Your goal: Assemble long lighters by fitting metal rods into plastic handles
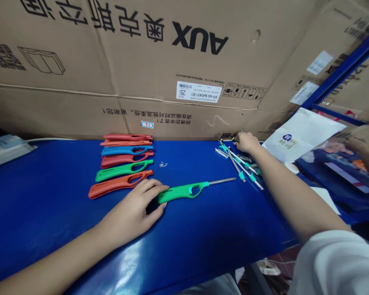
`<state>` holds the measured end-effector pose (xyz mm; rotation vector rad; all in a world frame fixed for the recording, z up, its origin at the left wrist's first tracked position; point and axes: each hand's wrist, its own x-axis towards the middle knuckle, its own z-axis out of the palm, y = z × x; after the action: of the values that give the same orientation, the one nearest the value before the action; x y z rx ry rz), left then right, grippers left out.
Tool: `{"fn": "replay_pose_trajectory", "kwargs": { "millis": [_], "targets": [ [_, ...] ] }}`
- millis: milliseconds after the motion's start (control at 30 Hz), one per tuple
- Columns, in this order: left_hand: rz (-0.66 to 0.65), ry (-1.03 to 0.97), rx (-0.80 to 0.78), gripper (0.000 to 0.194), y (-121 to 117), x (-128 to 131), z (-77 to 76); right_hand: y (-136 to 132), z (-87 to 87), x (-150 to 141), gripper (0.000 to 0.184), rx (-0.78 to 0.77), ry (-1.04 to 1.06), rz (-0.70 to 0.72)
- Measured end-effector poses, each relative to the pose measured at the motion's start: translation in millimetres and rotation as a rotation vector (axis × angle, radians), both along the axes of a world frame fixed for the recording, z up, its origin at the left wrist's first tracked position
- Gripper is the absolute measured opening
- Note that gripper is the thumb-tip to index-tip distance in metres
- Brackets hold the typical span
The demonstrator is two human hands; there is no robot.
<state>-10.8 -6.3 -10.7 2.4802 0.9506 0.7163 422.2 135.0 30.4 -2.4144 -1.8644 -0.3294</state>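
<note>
My left hand is closed on the rear end of a green long-necked lighter, thumb below and fingers above. The lighter lies on the blue table with its metal tube pointing right. At the back right, near the cardboard, my right hand has its fingers curled together. A small yellow and black thing shows at its fingertips; its kind is unclear. Beside that hand lies a pile of metal lighter tubes with teal parts. Several lighter shells in orange, green, red and blue lie in a column on the left.
Small white pieces lie mid-table. A large cardboard box stands along the back edge. A white paper bag is at the right, and a pale box at the far left. Another person's arm shows at the right edge.
</note>
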Motion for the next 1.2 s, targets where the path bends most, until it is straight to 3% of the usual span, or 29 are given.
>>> {"fn": "replay_pose_trajectory", "kwargs": {
  "millis": [100, 233, 333, 400, 467, 533, 633, 667, 833, 1033, 1200],
  "targets": [
    [0.004, 0.006, 0.006, 0.028, 0, 0, -0.6, -3, 19.0, -2, 0.038, 0.129, 0.031, 0.023],
    [0.009, 0.006, 0.014, 0.028, 0, 0, -1.4, -11, 60.6, -8, 0.034, 0.409, 0.057, 0.095],
    [0.004, 0.007, 0.021, 0.029, 0, -1, -1.8, -24, 86.9, -24, 0.026, 0.861, 0.259, 0.362],
    [0.0, 0.008, 0.022, 0.03, 0, -1, -1.9, -36, 93.8, -39, 0.022, 0.94, 0.415, 0.53],
    [-0.001, 0.009, 0.02, 0.029, -1, -1, -2.0, -51, 90.0, -55, 0.025, 0.875, 0.508, 0.598],
    [-0.005, 0.008, 0.02, 0.029, -1, -1, -2.3, -66, 77.2, -66, 0.029, 0.726, 0.486, 0.509],
    [-0.016, 0.005, 0.022, 0.03, -1, -2, -3.1, -82, 51.4, -72, 0.018, 0.41, 0.412, 0.318],
    [-0.018, 0.005, 0.021, 0.03, -1, -1, -3.4, -86, 43.5, -71, 0.016, 0.387, 0.4, 0.29],
    [-0.018, 0.014, 0.008, 0.029, 0, -1, -3.0, -91, 24.1, -51, 0.018, 0.42, 0.356, 0.174],
    [-0.018, 0.025, 0.002, 0.029, 0, -1, -1.7, -89, 23.8, -28, 0.019, 0.455, 0.342, 0.141],
    [-0.014, 0.037, 0.003, 0.03, 0, 0, -2.0, -90, 24.0, -28, 0.018, 0.459, 0.385, 0.176]
  ]
}}
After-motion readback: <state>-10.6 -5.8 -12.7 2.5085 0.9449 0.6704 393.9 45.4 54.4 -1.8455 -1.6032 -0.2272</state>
